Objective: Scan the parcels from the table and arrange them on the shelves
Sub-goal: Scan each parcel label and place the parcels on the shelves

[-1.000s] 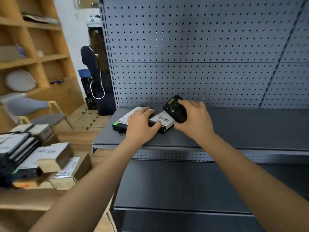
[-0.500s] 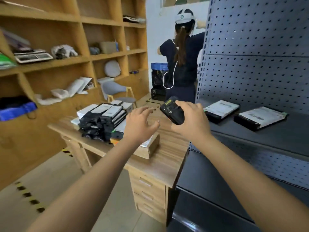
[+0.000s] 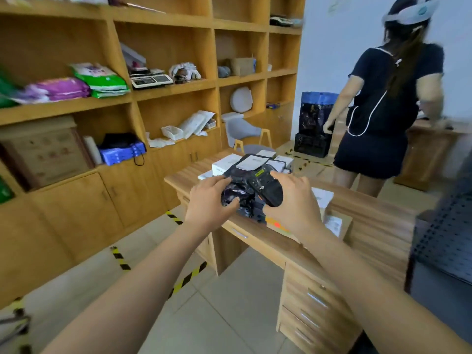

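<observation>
Left hand (image 3: 208, 200) pinches a crinkled black plastic mailer parcel (image 3: 238, 194) atop the stack on the wooden surface (image 3: 367, 213), right hand (image 3: 293, 203) clamps the black handheld scanner (image 3: 268, 190) just beside that grip; slick film may slip, toppling parcels beneath.

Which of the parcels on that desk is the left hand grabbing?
The left hand is closing on the crinkly black plastic-wrapped parcel at the pile's near edge; the white boxes behind it lie untouched.
</observation>
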Action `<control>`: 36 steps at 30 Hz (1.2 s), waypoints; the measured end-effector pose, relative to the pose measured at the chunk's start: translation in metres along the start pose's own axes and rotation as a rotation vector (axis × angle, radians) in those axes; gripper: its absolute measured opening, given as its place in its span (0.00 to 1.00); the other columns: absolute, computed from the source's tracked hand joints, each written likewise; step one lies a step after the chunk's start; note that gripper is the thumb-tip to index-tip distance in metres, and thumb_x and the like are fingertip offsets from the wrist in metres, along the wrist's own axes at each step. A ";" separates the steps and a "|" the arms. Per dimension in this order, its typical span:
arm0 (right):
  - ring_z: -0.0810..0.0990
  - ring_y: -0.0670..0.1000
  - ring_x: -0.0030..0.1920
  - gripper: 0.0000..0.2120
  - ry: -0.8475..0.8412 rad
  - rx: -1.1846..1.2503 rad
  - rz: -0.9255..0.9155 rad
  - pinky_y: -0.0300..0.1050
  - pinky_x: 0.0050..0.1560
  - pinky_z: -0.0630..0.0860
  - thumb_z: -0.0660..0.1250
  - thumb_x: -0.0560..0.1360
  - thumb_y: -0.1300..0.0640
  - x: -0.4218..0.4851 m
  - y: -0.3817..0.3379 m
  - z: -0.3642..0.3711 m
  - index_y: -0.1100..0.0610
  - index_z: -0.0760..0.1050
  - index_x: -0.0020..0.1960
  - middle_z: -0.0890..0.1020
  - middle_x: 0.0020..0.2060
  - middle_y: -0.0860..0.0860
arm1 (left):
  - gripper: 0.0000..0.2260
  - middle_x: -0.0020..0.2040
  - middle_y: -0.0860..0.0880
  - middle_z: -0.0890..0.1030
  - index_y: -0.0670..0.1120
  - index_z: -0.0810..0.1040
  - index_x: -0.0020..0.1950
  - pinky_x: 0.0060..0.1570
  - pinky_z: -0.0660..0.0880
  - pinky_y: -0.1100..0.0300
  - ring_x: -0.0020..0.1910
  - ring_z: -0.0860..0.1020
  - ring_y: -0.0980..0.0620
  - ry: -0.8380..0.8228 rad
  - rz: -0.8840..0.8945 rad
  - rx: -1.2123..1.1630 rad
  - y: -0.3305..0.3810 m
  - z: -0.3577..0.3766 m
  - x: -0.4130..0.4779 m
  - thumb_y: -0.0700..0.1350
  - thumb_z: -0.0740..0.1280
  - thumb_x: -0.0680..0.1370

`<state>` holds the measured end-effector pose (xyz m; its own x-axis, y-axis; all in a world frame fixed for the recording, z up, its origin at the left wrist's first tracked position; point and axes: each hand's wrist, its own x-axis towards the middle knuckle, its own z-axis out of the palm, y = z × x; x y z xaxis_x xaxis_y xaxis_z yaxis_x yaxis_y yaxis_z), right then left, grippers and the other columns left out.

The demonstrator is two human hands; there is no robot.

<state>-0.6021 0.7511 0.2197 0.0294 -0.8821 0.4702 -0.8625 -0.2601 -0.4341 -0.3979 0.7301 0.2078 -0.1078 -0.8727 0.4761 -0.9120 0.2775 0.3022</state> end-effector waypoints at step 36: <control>0.71 0.56 0.56 0.34 -0.059 -0.045 0.353 0.45 0.47 0.67 0.74 0.64 0.52 0.371 -0.020 0.411 0.51 0.70 0.69 0.78 0.55 0.47 | 0.29 0.72 0.51 0.67 0.49 0.66 0.73 0.69 0.59 0.52 0.71 0.63 0.50 -0.457 0.089 -0.073 -0.398 0.250 0.371 0.57 0.66 0.74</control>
<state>-0.3661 0.2675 0.0866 -0.2462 -0.9359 0.2521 -0.8463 0.0808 -0.5266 -0.1739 0.1959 0.0577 -0.3628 -0.9270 0.0955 -0.8628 0.3729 0.3414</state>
